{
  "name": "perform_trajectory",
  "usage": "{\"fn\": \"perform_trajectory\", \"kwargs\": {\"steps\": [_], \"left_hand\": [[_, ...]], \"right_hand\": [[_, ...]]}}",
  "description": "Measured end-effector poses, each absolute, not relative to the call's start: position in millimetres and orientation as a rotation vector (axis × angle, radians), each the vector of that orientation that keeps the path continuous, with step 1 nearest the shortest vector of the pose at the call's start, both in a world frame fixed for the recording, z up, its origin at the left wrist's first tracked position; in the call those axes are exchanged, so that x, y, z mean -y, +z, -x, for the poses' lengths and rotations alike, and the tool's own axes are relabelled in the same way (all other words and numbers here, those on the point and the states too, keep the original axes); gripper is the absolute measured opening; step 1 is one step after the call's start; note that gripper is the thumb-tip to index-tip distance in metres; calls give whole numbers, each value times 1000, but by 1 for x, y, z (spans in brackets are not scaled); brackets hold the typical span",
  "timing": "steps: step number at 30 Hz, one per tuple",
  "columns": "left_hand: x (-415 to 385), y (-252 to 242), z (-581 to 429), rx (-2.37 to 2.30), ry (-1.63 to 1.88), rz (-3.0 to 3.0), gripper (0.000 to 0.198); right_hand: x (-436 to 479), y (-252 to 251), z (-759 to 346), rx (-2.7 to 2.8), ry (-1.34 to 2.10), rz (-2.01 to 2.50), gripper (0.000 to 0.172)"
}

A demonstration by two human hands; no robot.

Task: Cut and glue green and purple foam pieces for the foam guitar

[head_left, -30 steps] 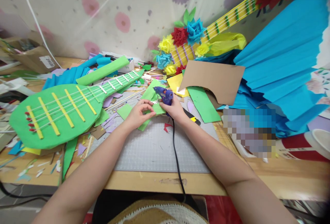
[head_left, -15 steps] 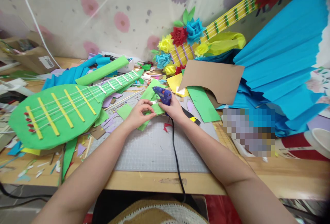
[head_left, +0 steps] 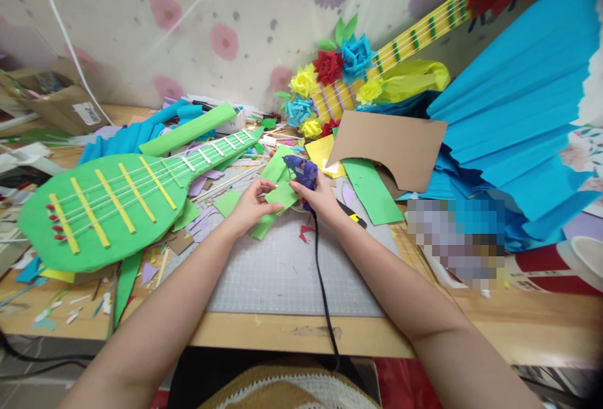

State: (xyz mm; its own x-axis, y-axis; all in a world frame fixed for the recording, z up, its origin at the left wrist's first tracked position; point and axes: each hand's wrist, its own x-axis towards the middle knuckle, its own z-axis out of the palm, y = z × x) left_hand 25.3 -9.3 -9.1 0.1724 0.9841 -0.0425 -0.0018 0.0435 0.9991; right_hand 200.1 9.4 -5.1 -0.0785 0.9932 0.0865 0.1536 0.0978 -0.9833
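On the wooden table [head_left: 249,328], a grey cutting mat [head_left: 282,277] reaches close to the front edge, and a green craft guitar [head_left: 127,208] rests toward the left edge. Above the mat's far half, the right hand [head_left: 324,199] grips a blue hot-glue gun [head_left: 305,172], while the left hand [head_left: 252,208] pinches a green paper piece [head_left: 283,195] just beside it.

A wooden table [head_left: 264,331] bears a gridded mat [head_left: 287,277] and scraps [head_left: 149,272].

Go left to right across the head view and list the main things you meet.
Green guitar's rounded body → left hand → blue glue gun → right hand → green sheet → red-and-white tub.
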Motion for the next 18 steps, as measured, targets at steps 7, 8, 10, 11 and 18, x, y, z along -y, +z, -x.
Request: {"fn": "perform_trajectory", "kwargs": {"steps": [7, 8, 10, 11, 18], "left_hand": [[10, -1, -19, -961, 1063, -950, 58], [11, 0, -19, -935, 1045, -951, 62], [11, -1, -19, -906, 1004, -987, 70], [12, -1, -19, -905, 987, -1017, 71], [11, -7, -23, -993, 967, -1227, 48]], "right_hand": [[-6, -3, -204, 1450, 1215, 1087, 61], [-6, -3, -203, 1452, 1210, 1093, 60], [-7, -4, -201, 1456, 1197, 1112, 58], [-7, -4, -200, 1461, 1191, 1121, 57], [-12, -12, -194, 1568, 1058, 1190, 54]]}}
